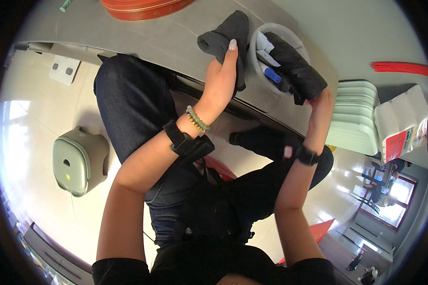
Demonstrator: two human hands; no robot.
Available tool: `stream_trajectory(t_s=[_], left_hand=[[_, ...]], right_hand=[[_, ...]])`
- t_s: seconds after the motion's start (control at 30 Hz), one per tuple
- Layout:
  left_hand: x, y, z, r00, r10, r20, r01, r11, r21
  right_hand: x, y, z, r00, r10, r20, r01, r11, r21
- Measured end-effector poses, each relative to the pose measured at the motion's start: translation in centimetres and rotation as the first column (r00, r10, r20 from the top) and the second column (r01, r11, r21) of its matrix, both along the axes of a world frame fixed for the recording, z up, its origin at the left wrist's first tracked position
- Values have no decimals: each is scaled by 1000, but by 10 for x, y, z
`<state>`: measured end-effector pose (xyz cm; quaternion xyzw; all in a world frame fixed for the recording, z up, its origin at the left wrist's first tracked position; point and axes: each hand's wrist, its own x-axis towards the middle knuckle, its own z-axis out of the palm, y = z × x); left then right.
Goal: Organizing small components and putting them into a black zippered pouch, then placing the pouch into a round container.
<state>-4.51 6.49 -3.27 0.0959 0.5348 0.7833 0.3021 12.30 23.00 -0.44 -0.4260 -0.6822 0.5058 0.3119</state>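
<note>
My left hand [222, 71] is closed on a dark grey cloth [234, 29], thumb on top, just above the table's edge. The cloth is bunched and partly hangs down past the hand. To its right stands a translucent round tub [297, 42]. My right hand [322, 97] grips the near end of a wrinkled black roll [292, 61], which slants across the tub's rim; most of these fingers are hidden behind it. Inside the tub lie white-and-blue packets [267, 50] and a blue-capped item [272, 74].
The grey table [166, 38] carries a round red tin [145, 8] at the far left. Pale green stacked trays [354, 116] and wrapped tissue packs [402, 118] are to the right. A green stool [71, 164] and white scale [64, 70] stand on the floor at left.
</note>
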Motion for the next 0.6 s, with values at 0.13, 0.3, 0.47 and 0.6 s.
stream_trajectory(t_s=[0.13, 0.3, 0.47, 0.6], left_hand=[[-3, -6, 6, 994, -103, 36, 106, 988, -108], [0, 2, 3, 995, -102, -12, 99, 987, -126], [30, 0, -11, 988, -125, -90, 127, 992, 10], [70, -5, -15, 960, -66, -272, 83, 995, 51]], right_hand=[[-39, 18, 23, 977, 175, 126, -193, 969, 152], [-46, 19, 19, 906, 372, 203, -389, 920, 45], [-48, 2, 1, 989, 143, -31, -141, 988, 57], [-49, -13, -4, 983, -13, -185, 30, 995, 91]])
